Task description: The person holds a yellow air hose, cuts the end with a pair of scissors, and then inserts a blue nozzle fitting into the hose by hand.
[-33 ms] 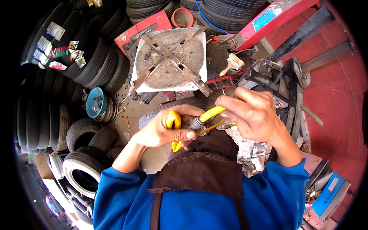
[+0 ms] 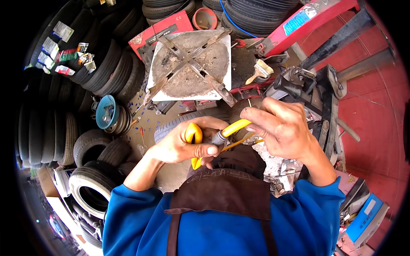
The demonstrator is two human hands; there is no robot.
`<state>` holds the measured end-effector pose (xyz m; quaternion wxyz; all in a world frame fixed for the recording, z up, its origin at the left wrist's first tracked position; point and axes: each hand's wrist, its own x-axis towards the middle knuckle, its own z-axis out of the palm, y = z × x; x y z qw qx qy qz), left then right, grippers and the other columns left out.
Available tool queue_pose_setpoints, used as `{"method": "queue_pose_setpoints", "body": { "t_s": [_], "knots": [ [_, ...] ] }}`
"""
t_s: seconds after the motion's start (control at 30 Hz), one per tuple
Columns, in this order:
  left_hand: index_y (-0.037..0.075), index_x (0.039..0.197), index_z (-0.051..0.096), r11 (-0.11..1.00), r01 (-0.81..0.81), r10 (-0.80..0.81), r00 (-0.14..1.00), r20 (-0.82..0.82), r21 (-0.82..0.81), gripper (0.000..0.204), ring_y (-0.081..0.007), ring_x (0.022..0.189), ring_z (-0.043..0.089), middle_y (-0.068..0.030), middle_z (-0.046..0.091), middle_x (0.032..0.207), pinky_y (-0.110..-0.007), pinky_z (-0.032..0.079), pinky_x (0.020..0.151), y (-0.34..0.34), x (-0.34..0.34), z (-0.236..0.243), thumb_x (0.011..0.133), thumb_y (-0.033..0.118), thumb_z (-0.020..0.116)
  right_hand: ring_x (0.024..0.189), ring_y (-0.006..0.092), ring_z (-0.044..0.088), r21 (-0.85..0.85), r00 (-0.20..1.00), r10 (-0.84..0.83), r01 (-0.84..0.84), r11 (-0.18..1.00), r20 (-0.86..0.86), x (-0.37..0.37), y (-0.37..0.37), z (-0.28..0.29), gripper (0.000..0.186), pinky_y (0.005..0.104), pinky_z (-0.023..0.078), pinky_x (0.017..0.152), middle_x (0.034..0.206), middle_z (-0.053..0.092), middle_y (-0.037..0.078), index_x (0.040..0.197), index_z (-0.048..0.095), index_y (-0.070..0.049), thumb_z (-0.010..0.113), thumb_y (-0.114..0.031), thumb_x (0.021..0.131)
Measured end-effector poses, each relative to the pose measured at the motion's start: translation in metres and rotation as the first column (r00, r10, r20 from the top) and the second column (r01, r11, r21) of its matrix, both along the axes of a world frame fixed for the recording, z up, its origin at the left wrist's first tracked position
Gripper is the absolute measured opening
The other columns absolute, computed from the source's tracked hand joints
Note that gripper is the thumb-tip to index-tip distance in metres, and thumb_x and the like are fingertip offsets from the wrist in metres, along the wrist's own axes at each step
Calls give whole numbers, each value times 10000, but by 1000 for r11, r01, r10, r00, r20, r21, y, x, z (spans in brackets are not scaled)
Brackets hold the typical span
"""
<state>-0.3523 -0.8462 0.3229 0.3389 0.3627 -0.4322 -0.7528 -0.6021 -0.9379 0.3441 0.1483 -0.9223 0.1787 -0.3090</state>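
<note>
Both hands are at the centre of the head view, above the brown apron (image 2: 218, 198). My left hand (image 2: 179, 145) is closed round a silver metal fitting (image 2: 217, 139) and a folded loop of yellow hose (image 2: 193, 132), its thumb lying across them. The fingers of my right hand (image 2: 279, 132) pinch the yellow hose (image 2: 235, 126) just right of the fitting, where the hose meets it. More thin yellow hose runs behind my hands. Part of the fitting is hidden by my left fingers.
Tyres (image 2: 89, 190) are stacked along the left, near a blue bowl (image 2: 106, 111). Ahead stands a square plate with crossed metal arms (image 2: 166, 62), with a paintbrush (image 2: 260, 70) beside it. Red machine parts (image 2: 299, 21) and metal linkages (image 2: 326, 85) occupy the right.
</note>
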Motion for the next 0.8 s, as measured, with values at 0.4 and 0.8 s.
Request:
{"method": "queue_pose_setpoints", "body": {
  "t_s": [0.4,0.8],
  "knots": [
    [49,1096,636,898,-140,318,862,396,-416,274,-134,738,619,-61,664,860,-296,486,637,34,-8,-16,873,165,744,553,199,559,15,985,86,-85,996,-148,10,19,-9,355,345,442,444,711,484,36,1060,670,-72,793,-168,741],
    [34,972,573,952,0,117,923,367,-305,219,-315,693,667,-156,639,741,-382,506,615,75,-32,-50,801,73,705,584,179,600,321,919,307,-222,921,-246,3,66,-45,300,312,477,426,720,532,39,1010,653,8,749,-167,787]
  ]
}}
